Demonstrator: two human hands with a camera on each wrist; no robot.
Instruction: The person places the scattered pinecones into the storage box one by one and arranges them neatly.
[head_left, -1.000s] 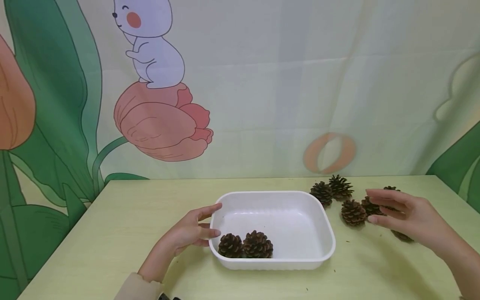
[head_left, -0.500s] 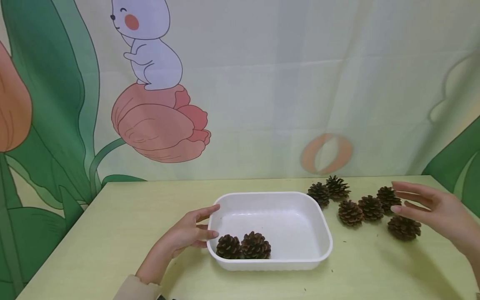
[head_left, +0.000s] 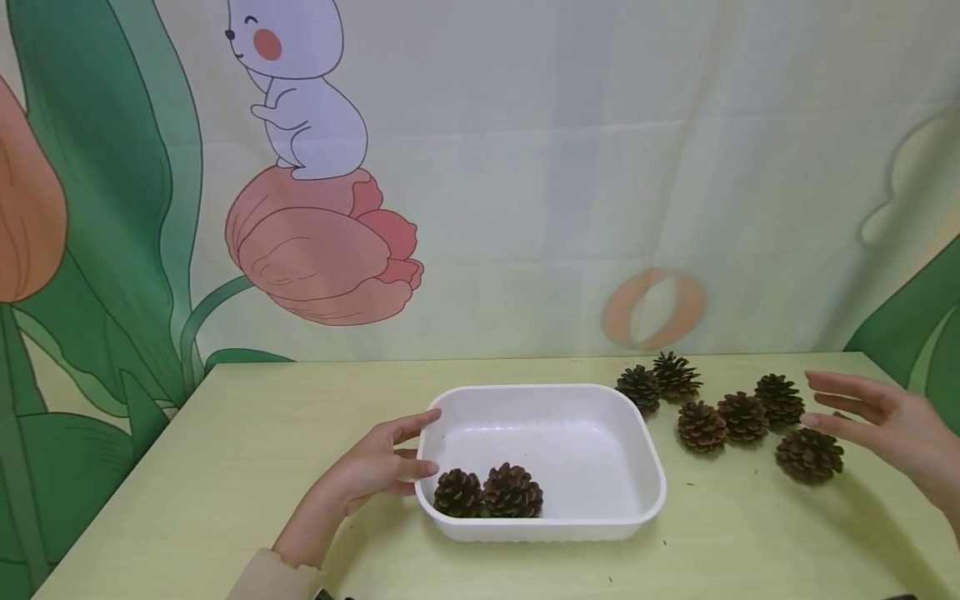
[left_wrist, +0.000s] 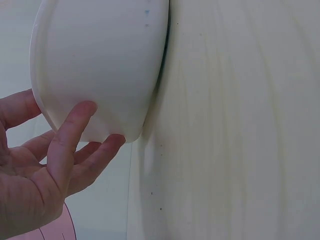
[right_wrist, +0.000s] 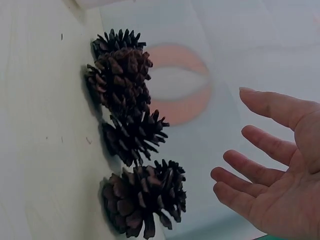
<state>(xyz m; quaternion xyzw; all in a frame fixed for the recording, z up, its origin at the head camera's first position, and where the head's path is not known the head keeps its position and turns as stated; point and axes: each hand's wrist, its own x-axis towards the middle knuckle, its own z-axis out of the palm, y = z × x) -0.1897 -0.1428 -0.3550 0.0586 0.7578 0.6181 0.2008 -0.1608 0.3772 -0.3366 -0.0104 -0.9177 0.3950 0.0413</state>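
A white rectangular plastic tray [head_left: 592, 475] sits on the table, with two brown pine cones [head_left: 513, 492] together in its near left corner. My left hand [head_left: 378, 460] grips the tray's left side, its thumb over the rim; in the left wrist view, fingers [left_wrist: 75, 122] rest against the outer wall. To the right, my right hand [head_left: 888, 421] hovers with fingers spread and nothing in them. Nearest to it is one pine cone [head_left: 809, 456], just below and left of the thumb. That hand [right_wrist: 270, 165] faces the cones from the side in the right wrist view.
Several more pine cones [head_left: 702, 427] lie in a loose group right of the tray, two of them [head_left: 677, 377] near the table's back edge. Small dark crumbs dot the pale yellow table [head_left: 720, 533]. A printed curtain [head_left: 510, 208] hangs behind it.
My right hand has moved right, uncovering the pine cones it overlapped in the head view. My left hand and the tray have stayed in place.
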